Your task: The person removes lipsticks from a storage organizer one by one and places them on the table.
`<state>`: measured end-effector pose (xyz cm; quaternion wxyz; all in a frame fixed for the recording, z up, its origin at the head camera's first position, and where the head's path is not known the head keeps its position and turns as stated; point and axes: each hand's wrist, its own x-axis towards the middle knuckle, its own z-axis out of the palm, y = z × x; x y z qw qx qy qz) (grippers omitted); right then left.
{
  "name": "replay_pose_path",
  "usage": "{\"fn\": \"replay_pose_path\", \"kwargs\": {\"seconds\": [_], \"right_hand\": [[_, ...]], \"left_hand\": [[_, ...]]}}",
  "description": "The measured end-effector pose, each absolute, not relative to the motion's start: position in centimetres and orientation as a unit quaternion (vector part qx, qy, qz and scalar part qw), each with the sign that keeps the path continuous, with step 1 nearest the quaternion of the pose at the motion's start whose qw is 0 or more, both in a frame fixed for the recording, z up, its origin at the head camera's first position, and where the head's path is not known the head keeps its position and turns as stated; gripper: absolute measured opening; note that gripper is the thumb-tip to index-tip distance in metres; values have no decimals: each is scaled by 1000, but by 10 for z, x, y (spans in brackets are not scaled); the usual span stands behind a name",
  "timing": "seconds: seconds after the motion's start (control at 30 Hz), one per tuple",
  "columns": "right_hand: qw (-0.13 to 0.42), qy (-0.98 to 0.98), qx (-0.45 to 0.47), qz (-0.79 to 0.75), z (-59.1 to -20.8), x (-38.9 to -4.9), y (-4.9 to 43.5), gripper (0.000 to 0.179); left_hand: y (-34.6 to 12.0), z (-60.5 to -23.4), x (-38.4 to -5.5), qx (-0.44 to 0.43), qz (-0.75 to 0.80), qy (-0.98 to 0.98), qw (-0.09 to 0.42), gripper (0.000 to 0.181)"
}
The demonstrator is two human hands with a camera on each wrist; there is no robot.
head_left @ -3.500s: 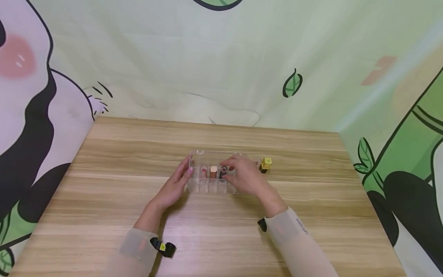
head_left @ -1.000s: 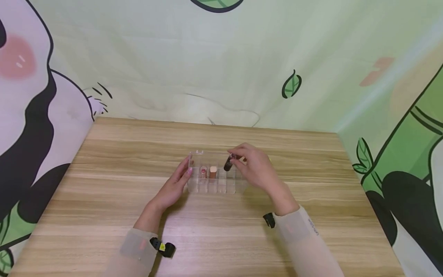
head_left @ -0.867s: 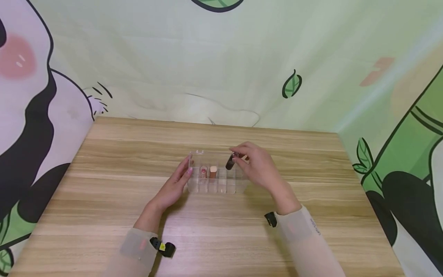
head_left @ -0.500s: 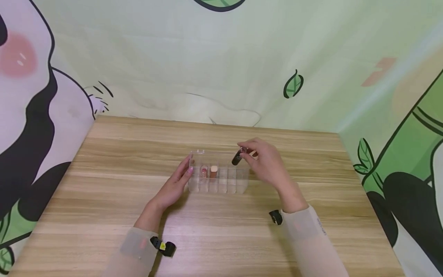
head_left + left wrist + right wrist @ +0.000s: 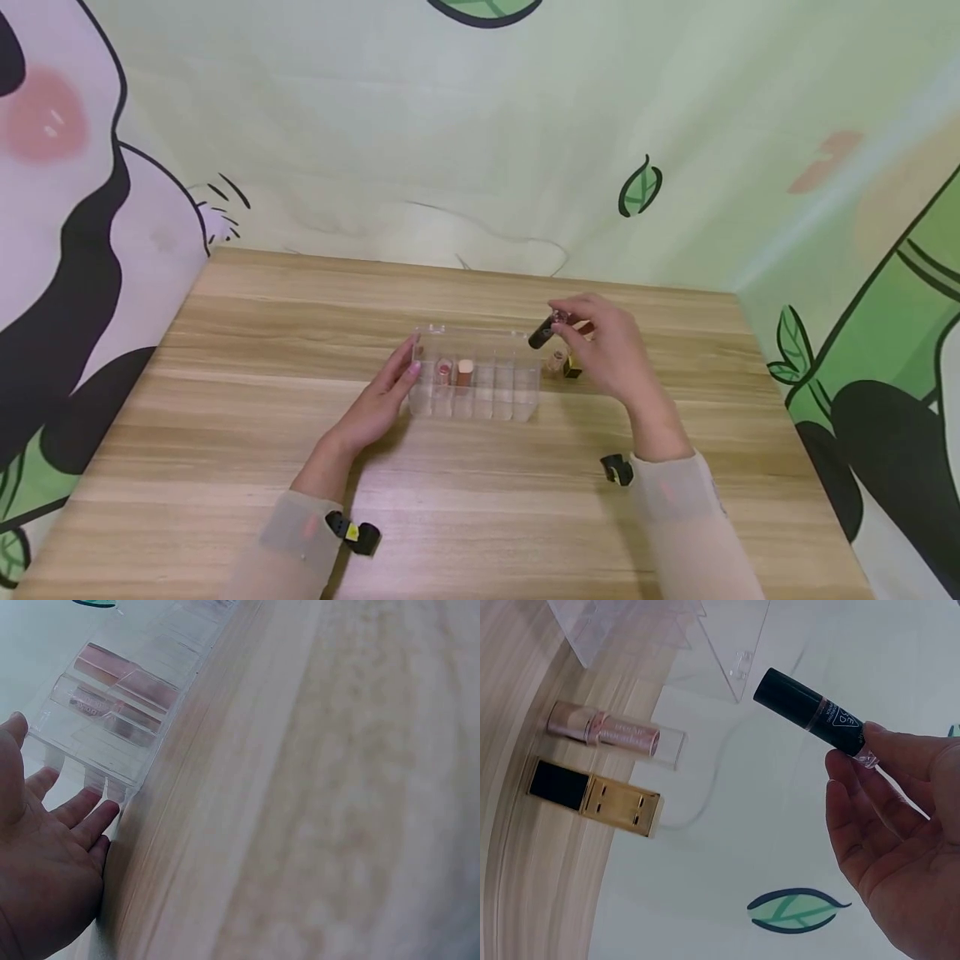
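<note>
My right hand (image 5: pixel 611 350) pinches a black lipstick tube (image 5: pixel 542 332) by its clear end, tilted, above the table past the right end of a clear divided organizer (image 5: pixel 502 408). In the right wrist view, white lettering shows on the black lipstick tube (image 5: pixel 806 709). My left hand (image 5: pixel 369 410) touches the organizer's left end with extended fingers, as the left wrist view shows of the hand (image 5: pixel 52 862). Toward the left of the organizer's back row stand a pinkish clear-topped lipstick (image 5: pixel 443 372) and a brown lipstick with a pale top (image 5: pixel 465 372).
Just right of the organizer, a pink lipstick with a clear cap (image 5: pixel 622 735) stands beside a black-and-gold lipstick (image 5: pixel 592 795). My right hand partly covers the gold one in the head view. The wooden table (image 5: pixel 465 517) meets a printed cloth backdrop (image 5: pixel 337 150) behind.
My right hand took the black lipstick from the organizer's back row, lifted it and moved it right past the organizer's end. My left hand has stayed at the left end.
</note>
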<state>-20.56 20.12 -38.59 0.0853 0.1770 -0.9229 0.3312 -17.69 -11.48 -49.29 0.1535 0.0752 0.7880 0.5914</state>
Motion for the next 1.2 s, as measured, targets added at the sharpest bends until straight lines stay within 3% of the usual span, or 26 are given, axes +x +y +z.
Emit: {"fn": "replay_pose_path", "kwargs": {"seconds": [1.2], "right_hand": [[123, -931, 110, 327, -397, -206, 247, 30]], "left_hand": [[-116, -494, -178, 85, 594, 786, 148, 56]]}}
